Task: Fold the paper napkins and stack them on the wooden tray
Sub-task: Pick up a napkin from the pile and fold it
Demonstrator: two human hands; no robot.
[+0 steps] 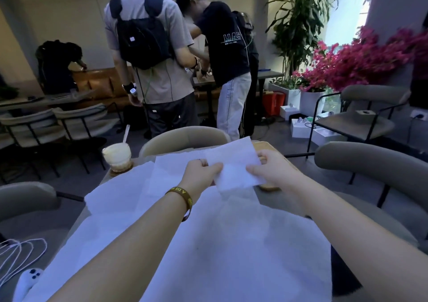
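left hand [203, 172] and right hand [274, 169], apart, pinch the napkin [236, 162] edges taut, likely to crease it; wooden tray [278, 153] just behind right hand.

Iced drink [117, 157] — pink flowers [361, 58]

Loose napkins [208, 243] cover most of the surface [141, 160], so it's flat going. Only real snags: drink glass [117, 155] at 10 o'clock, wooden tray [269, 146] at 1.
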